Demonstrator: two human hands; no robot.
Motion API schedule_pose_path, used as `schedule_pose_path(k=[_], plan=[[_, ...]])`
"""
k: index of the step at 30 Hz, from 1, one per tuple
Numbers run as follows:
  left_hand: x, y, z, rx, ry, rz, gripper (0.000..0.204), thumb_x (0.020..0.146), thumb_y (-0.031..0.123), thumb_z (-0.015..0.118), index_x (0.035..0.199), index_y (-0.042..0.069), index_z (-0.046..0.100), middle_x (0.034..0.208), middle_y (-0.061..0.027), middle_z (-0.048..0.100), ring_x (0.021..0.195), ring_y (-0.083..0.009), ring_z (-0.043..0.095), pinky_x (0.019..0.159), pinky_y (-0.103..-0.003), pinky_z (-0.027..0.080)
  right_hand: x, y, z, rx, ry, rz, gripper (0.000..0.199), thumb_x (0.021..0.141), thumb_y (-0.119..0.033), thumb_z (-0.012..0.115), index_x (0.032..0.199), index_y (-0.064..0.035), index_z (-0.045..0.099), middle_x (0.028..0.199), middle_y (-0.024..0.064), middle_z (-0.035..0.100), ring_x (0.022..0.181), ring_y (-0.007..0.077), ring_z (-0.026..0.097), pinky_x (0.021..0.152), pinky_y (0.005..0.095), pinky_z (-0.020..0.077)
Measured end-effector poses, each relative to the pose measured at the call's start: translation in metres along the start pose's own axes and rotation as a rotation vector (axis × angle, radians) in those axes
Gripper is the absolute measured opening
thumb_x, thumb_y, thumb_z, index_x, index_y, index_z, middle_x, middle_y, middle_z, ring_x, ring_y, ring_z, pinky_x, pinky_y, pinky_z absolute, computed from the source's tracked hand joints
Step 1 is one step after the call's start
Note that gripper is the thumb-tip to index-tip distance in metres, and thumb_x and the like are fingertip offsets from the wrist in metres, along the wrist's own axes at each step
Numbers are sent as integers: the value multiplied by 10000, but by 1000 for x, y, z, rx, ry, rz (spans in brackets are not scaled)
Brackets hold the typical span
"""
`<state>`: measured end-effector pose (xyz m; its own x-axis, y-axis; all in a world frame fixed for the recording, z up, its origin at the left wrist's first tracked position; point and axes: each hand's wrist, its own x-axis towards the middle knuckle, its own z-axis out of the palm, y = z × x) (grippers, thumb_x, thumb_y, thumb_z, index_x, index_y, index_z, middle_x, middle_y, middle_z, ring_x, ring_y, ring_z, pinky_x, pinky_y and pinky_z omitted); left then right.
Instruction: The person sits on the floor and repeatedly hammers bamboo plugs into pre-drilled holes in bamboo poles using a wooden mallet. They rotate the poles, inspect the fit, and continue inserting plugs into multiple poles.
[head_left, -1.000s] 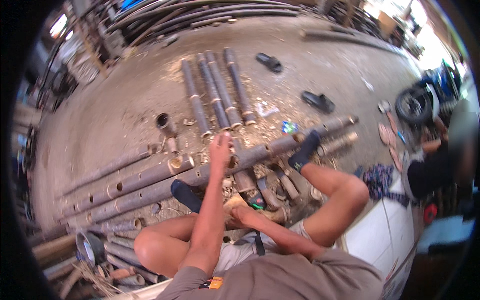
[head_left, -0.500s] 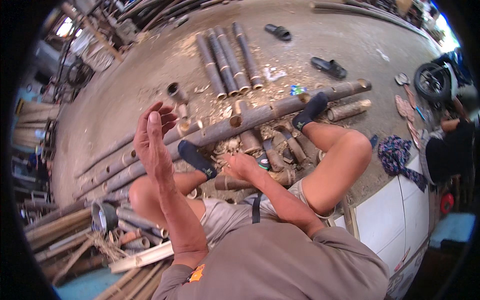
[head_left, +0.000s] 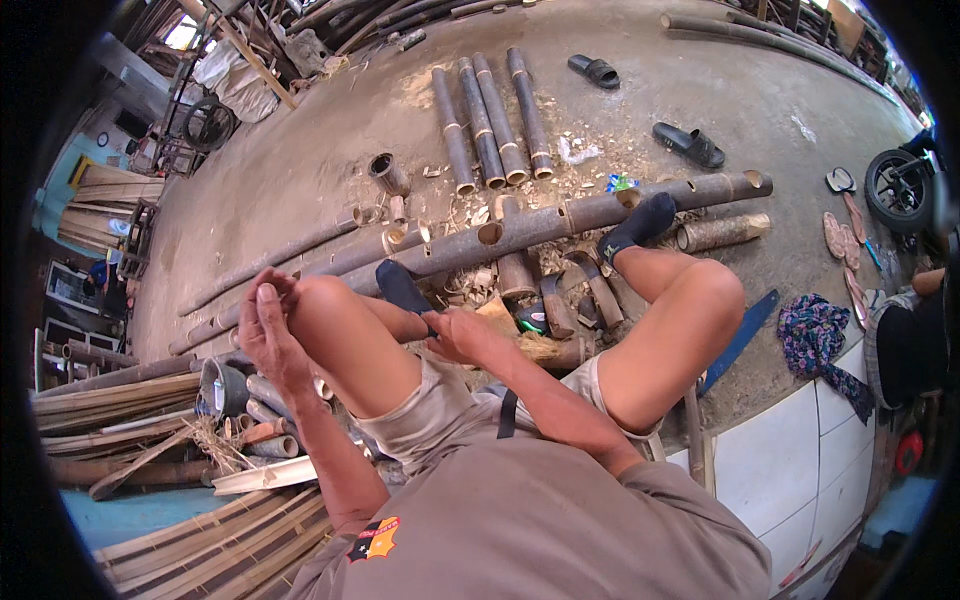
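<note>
My left hand (head_left: 268, 328) is raised just beside my left knee, with nothing in it, the fingers loosely bent and the thumb apart. My right hand (head_left: 462, 335) is closed low between my legs, near my left ankle; what it may hold is hidden. A long dark bamboo pole (head_left: 455, 248) with holes cut along its upper side lies under my socked feet. Near my right hand are a tan bristly bundle (head_left: 540, 346), a short bamboo piece (head_left: 572, 354), and several curved bamboo-like pieces (head_left: 596, 290) among shavings.
Several cut bamboo tubes (head_left: 482, 125) lie farther off, with black sandals (head_left: 688, 145) to their right. A blue blade (head_left: 742, 340) rests beyond my right knee. Split bamboo strips (head_left: 120, 410) and a grey bucket (head_left: 222, 388) are at left. White tiles (head_left: 765, 460) edge the right side.
My left hand has come down, its fingers drawn closer together. My left knee has risen and shifted inward. The whole view has turned, and more of the blue blade shows.
</note>
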<state>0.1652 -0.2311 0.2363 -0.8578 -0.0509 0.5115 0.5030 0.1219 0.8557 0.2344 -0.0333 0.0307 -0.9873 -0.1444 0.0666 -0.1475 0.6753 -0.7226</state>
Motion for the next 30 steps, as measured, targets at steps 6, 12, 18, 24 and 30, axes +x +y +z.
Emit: schedule_pose_path(k=[6, 12, 18, 24, 30], plan=[[7, 18, -45, 65, 157, -5, 371, 1100, 289, 551, 1293, -11, 656, 1148, -116, 718, 1039, -196, 694, 887, -336, 581, -14, -11, -34, 70, 36, 67, 500, 953, -346, 674, 1356, -60, 599, 1064, 248, 716, 1026, 435, 692, 889, 517, 559], [36, -11, -48, 62, 222, -145, 429, 1080, 358, 582, 1303, -1, 653, 1143, -110, 723, 1002, -192, 696, 865, -337, 580, -13, 18, -19, 83, 39, 96, 504, 956, -367, 675, 1362, -81, 599, 1078, 251, 720, 1082, 425, 683, 925, 513, 550], [50, -101, -29, 280, -62, -364, 408, 1037, 308, 675, 1325, 21, 652, 1046, -88, 710, 895, -147, 663, 731, -290, 558, -12, 24, -12, 86, -52, 149, 551, 966, -391, 644, 1392, -45, 589, 1146, 262, 721, 1089, 435, 687, 932, 509, 549], [28, -225, 2, 677, -393, -371, 540, 938, 305, 782, 1377, 38, 618, 1145, -145, 688, 1026, -252, 669, 863, -390, 558, -4, 65, 2, 53, 98, 322, 532, 954, -384, 659, 1362, -44, 615, 1126, 274, 725, 1085, 430, 691, 940, 518, 544], [42, -337, -34, 1140, -771, -282, 880, 777, 234, 877, 1537, 122, 447, 1485, -200, 512, 1368, -409, 498, 1098, -518, 465, 16, 110, 14, -58, 161, 652, 509, 916, -328, 712, 1261, 25, 589, 1161, 314, 658, 1107, 505, 626, 951, 563, 514]])
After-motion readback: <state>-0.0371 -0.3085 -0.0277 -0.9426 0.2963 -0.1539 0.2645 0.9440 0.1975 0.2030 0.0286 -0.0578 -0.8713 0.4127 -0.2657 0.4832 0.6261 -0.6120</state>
